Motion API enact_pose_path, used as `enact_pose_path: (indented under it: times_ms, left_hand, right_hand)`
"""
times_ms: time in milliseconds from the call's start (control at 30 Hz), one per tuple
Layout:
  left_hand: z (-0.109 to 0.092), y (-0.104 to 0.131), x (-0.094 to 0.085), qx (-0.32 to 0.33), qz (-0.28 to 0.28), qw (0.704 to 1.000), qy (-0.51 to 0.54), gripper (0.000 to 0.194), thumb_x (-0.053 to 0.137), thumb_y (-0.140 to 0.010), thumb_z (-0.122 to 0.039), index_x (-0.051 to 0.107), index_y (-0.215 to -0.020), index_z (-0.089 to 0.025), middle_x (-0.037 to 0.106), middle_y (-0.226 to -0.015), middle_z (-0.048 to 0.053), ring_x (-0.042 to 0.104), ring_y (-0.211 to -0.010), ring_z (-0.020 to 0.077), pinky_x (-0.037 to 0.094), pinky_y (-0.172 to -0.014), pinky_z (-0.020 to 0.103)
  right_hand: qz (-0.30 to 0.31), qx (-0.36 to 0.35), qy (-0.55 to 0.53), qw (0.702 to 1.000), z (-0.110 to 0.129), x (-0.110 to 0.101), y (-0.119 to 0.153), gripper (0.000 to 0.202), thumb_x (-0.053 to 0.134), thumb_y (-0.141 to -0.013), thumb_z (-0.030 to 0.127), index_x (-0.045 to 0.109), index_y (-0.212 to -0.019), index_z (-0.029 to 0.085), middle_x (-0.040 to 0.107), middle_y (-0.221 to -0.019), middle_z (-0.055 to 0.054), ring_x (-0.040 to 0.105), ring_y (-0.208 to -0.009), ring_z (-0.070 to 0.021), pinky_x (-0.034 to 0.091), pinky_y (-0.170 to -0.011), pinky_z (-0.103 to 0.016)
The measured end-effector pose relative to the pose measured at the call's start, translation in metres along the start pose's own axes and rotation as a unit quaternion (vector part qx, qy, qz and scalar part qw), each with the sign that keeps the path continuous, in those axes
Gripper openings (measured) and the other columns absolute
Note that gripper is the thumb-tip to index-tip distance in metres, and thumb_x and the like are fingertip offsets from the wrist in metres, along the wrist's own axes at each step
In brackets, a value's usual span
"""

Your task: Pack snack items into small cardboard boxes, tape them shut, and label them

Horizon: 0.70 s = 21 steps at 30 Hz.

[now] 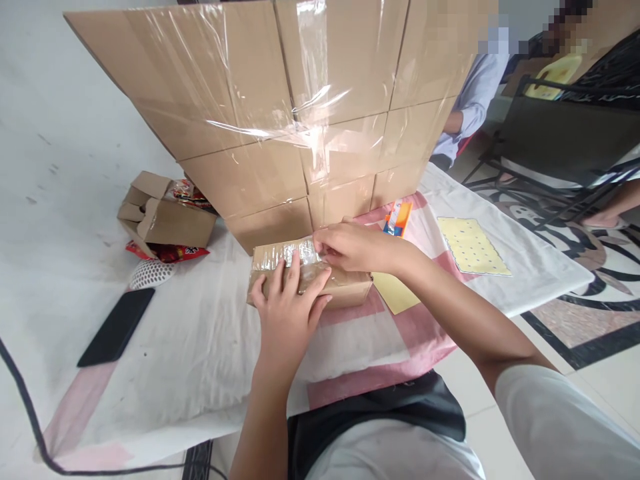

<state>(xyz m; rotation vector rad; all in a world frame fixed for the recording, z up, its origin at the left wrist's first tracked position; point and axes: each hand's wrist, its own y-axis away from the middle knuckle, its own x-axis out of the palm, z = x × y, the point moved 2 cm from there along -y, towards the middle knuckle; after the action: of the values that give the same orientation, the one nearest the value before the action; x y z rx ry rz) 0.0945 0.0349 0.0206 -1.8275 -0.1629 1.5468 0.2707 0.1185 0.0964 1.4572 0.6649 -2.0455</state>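
A small cardboard box [345, 291] lies on the table in front of me, with shiny clear tape [290, 253] across its top. My left hand [289, 293] rests on the box, fingers spread over the top and the thumb near the front edge. At the box's far side, my right hand [345, 247] is closed, its fingertips pinched at the tape. Its curled fingers partly hide what is between them. Just behind the box stands a tall partitioned cardboard panel [345, 147], covered in glossy clear film.
An opened carton [183, 223] with red packets sits at the left, near a black phone [117, 327]. An orange-and-blue packet [399, 219], a yellow sheet [397, 295] and a dotted yellow paper [473, 245] lie to the right. Another person's sleeve [483, 93] shows beyond the panel.
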Motion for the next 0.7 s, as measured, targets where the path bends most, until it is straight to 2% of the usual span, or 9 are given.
enact_pose_path:
  times_ms: [33, 133, 167, 267, 367, 433, 500, 633, 700]
  left_hand:
    - [0.0, 0.0, -0.001, -0.001, 0.009, 1.0, 0.007, 0.033, 0.058, -0.101, -0.045, 0.07, -0.132, -0.041, 0.05, -0.16, 0.012, 0.053, -0.141, 0.0404, 0.034, -0.107, 0.062]
    - [0.001, 0.001, -0.002, -0.014, 0.02, 1.0, 0.02, 0.032, 0.058, -0.101, -0.043, 0.071, -0.131, -0.04, 0.053, -0.158, 0.009, 0.051, -0.143, 0.0404, 0.033, -0.109, 0.064]
    - [0.001, 0.0, -0.003, -0.018, 0.021, 0.999, 0.021, 0.032, 0.058, -0.101, -0.043, 0.07, -0.131, -0.04, 0.053, -0.158, 0.009, 0.051, -0.143, 0.0401, 0.032, -0.109, 0.064]
    - [-0.001, -0.001, -0.006, -0.025, 0.03, 0.999, 0.02, 0.034, 0.058, -0.101, -0.042, 0.069, -0.133, -0.039, 0.05, -0.161, 0.008, 0.048, -0.145, 0.041, 0.03, -0.111, 0.064]
    - [-0.008, -0.003, -0.01, 0.011, 0.015, 0.999, 0.025, 0.039, 0.059, -0.101, -0.036, 0.064, -0.139, -0.035, 0.045, -0.164, 0.007, 0.038, -0.152, 0.042, 0.024, -0.117, 0.063]
    - [-0.015, -0.004, -0.011, 0.047, -0.028, 0.998, 0.042, 0.049, 0.06, -0.1, -0.035, 0.055, -0.149, -0.029, 0.048, -0.162, 0.011, 0.04, -0.152, 0.0389, 0.019, -0.122, 0.061]
    - [-0.02, -0.006, -0.01, 0.071, -0.045, 0.994, 0.069, 0.057, 0.059, -0.1, -0.036, 0.048, -0.154, -0.021, 0.056, -0.154, 0.015, 0.053, -0.143, 0.0341, 0.021, -0.124, 0.054]
    - [-0.033, -0.014, -0.009, 0.097, 0.0, 0.991, 0.087, 0.052, 0.058, -0.1, -0.036, 0.054, -0.146, -0.012, 0.068, -0.14, 0.018, 0.066, -0.128, 0.0323, 0.032, -0.12, 0.048]
    - [-0.047, -0.017, -0.011, 0.106, -0.033, 0.989, 0.1, 0.049, 0.063, -0.097, -0.032, 0.057, -0.141, -0.013, 0.067, -0.141, 0.019, 0.064, -0.131, 0.034, 0.031, -0.122, 0.051]
  right_hand:
    - [0.002, 0.037, 0.017, 0.999, -0.003, -0.003, -0.002, 0.012, 0.062, -0.094, 0.021, 0.057, -0.106, 0.02, 0.072, -0.096, -0.005, 0.066, -0.09, -0.0235, 0.037, -0.085, -0.034]
    - [-0.017, 0.186, 0.083, 0.979, -0.018, -0.014, -0.01, 0.069, 0.085, -0.079, 0.047, 0.05, -0.13, 0.016, 0.073, -0.108, -0.014, 0.067, -0.098, -0.0348, 0.041, -0.081, -0.037]
    - [-0.041, 0.225, 0.101, 0.968, -0.024, -0.017, -0.013, 0.078, 0.087, -0.075, 0.05, 0.048, -0.133, 0.014, 0.072, -0.112, -0.017, 0.067, -0.102, -0.0377, 0.043, -0.081, -0.038]
    - [-0.166, 0.275, 0.116, 0.94, -0.043, -0.018, -0.016, 0.056, 0.079, -0.083, 0.036, 0.053, -0.126, 0.013, 0.071, -0.111, -0.018, 0.067, -0.1, -0.0357, 0.043, -0.081, -0.039]
    - [-0.271, 0.281, 0.01, 0.921, -0.062, -0.001, 0.006, 0.024, 0.069, -0.085, 0.029, 0.06, -0.104, 0.017, 0.07, -0.09, -0.008, 0.064, -0.084, -0.0253, 0.041, -0.073, -0.033]
    - [-0.301, 0.295, -0.068, 0.904, -0.076, 0.018, 0.039, 0.012, 0.064, -0.086, 0.03, 0.06, -0.09, 0.02, 0.066, -0.079, -0.003, 0.06, -0.075, -0.0199, 0.039, -0.068, -0.031]
    - [-0.32, 0.335, -0.09, 0.882, -0.09, 0.036, 0.085, 0.011, 0.061, -0.085, 0.03, 0.057, -0.08, 0.021, 0.064, -0.074, -0.001, 0.058, -0.07, -0.0175, 0.038, -0.066, -0.03]
    - [-0.355, 0.452, -0.09, 0.813, -0.113, 0.057, 0.19, 0.014, 0.058, -0.083, 0.03, 0.056, -0.072, 0.021, 0.066, -0.073, -0.004, 0.059, -0.069, -0.0192, 0.041, -0.067, -0.032]
    - [-0.364, 0.487, -0.103, 0.787, -0.118, 0.059, 0.228, 0.013, 0.057, -0.083, 0.031, 0.059, -0.074, 0.021, 0.069, -0.076, -0.007, 0.061, -0.071, -0.0211, 0.044, -0.067, -0.034]
